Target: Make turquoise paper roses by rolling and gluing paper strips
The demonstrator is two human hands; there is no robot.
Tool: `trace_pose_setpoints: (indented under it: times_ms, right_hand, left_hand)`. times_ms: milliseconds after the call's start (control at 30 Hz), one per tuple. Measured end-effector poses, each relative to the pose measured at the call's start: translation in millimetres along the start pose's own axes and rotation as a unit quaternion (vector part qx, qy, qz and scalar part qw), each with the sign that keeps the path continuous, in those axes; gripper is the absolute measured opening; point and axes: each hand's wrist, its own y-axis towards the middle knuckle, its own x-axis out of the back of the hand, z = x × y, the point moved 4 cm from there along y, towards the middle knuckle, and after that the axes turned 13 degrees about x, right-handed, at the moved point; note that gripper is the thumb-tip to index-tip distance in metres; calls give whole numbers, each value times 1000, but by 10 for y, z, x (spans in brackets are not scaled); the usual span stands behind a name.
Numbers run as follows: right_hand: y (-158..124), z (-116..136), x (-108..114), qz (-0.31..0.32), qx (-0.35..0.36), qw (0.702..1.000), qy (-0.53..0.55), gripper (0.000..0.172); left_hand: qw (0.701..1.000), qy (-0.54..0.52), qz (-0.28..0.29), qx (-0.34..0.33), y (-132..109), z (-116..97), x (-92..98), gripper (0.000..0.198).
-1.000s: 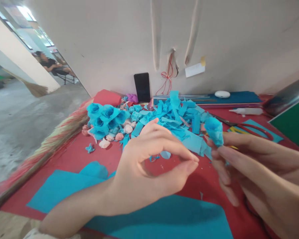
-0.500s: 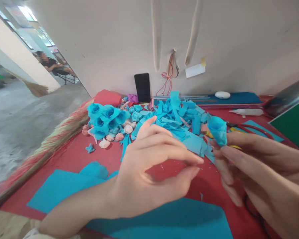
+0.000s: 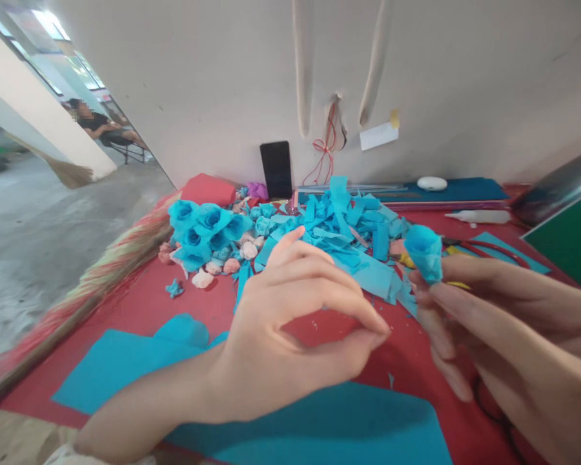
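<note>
My right hand (image 3: pixel 484 323) pinches the base of a small rolled blue paper flower (image 3: pixel 423 250) and holds it upright above the red mat (image 3: pixel 140 303). My left hand (image 3: pixel 290 323) hovers just left of it, thumb and forefinger tips pressed together in a ring, with nothing visible between them. Behind both hands lies a heap of cut blue paper strips (image 3: pixel 343 226). To the left of that heap sits a cluster of finished blue paper roses (image 3: pixel 201 229) with small pink and white ones (image 3: pixel 223 265).
A blue paper sheet (image 3: pixel 319 426) lies in front of me. Red-handled scissors (image 3: pixel 494 252), a white glue bottle (image 3: pixel 479 217) and a green board (image 3: pixel 569 239) are at the right. A black phone (image 3: pixel 276 169) leans on the wall. A person sits far off at left.
My left thumb and forefinger parted slightly, then pinched together again into a ring. My right hand has kept the blue flower almost still.
</note>
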Motion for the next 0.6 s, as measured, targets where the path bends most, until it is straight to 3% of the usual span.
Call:
trace_pose_setpoints:
  times_ms: [167,400,600]
  right_hand:
    - [4,43,1,-14,-4,1000,-12,20]
    - [42,-67,66,-81,-29,996,-34,39]
    - [61,-84,49,-89,-36,995,-30,39]
  left_hand:
    - [1000,-5,9,13,-10,12,-7,17]
    - [1000,-22,-2,9,-10,38,-23,17]
    - [1000,-10,15,11,-17,48,-42,21]
